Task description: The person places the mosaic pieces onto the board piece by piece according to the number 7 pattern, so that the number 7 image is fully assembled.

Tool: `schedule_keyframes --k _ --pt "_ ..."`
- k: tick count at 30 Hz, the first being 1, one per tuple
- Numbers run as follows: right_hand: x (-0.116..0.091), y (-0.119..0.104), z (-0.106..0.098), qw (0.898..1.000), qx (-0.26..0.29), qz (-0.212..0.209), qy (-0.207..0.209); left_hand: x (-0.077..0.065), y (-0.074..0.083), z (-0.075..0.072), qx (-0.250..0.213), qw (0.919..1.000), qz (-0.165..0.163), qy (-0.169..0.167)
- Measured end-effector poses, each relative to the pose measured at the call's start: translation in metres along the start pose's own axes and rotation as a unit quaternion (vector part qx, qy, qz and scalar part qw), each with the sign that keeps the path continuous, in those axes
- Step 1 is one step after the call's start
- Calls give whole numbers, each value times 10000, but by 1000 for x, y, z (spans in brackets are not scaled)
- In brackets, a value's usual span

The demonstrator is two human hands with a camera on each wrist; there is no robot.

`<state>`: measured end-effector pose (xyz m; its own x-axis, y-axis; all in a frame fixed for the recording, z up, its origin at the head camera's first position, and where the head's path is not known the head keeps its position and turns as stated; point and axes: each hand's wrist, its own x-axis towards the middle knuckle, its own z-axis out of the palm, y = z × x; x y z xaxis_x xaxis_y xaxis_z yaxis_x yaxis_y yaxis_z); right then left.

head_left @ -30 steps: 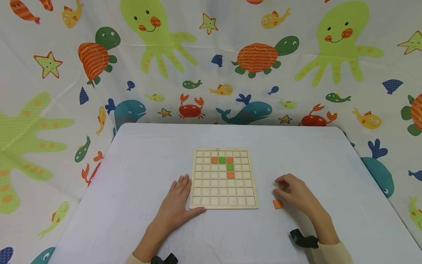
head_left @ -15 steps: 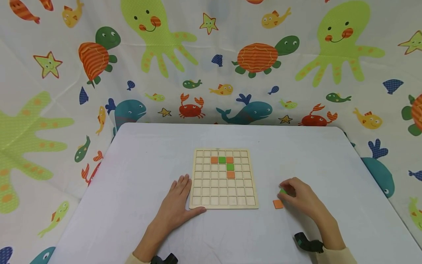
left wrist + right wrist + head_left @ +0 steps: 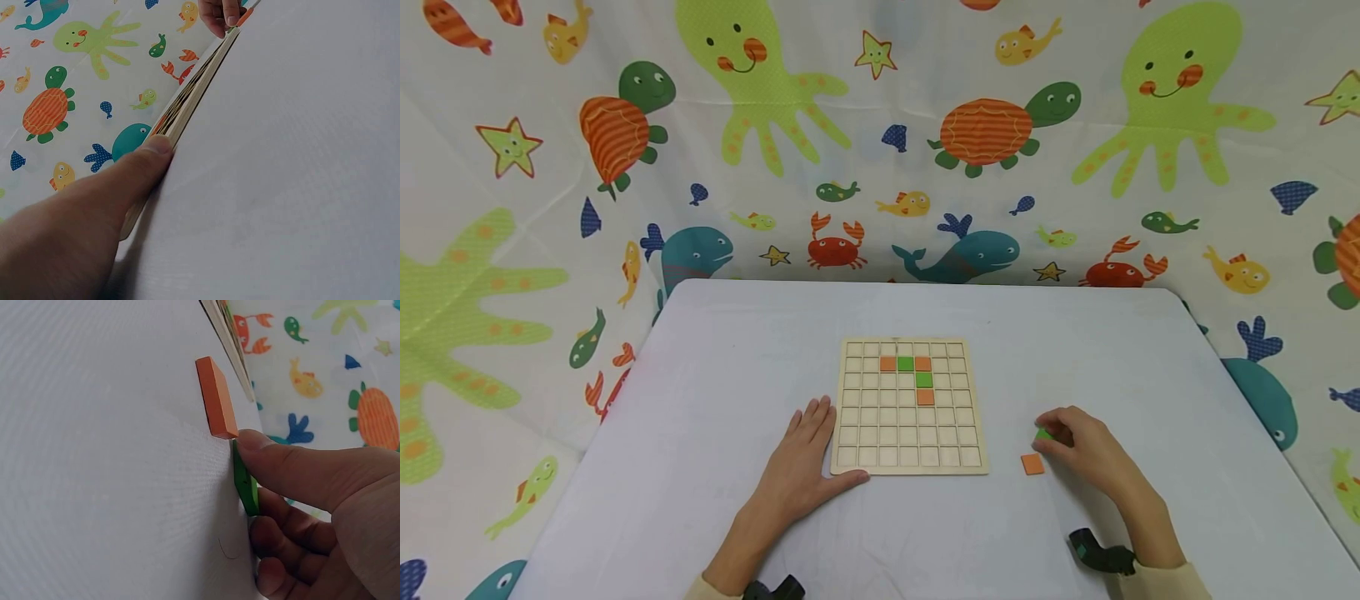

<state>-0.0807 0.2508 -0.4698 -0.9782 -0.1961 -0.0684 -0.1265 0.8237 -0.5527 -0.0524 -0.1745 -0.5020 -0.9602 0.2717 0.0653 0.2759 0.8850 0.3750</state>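
Observation:
On the table lies a wooden grid board (image 3: 887, 435), with orange and green square tiles set in some of its upper cells. My left hand (image 3: 801, 467) rests flat at the board's lower left corner, fingers straight along the left side. Its thumb (image 3: 147, 159) touches the near edge. To the right of the board, my right hand (image 3: 1078, 446) pinches a green tile (image 3: 245, 478) between thumb and fingers, low at the table surface. A loose orange tile (image 3: 1032, 464) lies just in front of the thumb, flat on the table. The fingers partly hide the green tile.
A white cloth covers the table (image 3: 760, 333). Behind and at the sides hangs a curtain (image 3: 880, 108) printed with sea animals. Black wrist cameras sit on both wrists, the right one (image 3: 1101, 552) just above the table.
My right hand has shifted slightly right and toward me, and its fingers have closed on the green tile, which was hidden before. My left hand and the board have stayed put.

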Motion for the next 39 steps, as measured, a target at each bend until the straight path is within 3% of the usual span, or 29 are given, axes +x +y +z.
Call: schedule_keyframes --k 14,26,39 --pt "2 -1 3 9993 -158 325 104 0 1 0 -2 10000 -36 -9" --pt "3 0 4 9995 -146 286 75 0 0 0 50 10000 -26 -19" --pt "4 -5 2 9992 -48 336 -196 -1 0 1 64 9999 31 80"
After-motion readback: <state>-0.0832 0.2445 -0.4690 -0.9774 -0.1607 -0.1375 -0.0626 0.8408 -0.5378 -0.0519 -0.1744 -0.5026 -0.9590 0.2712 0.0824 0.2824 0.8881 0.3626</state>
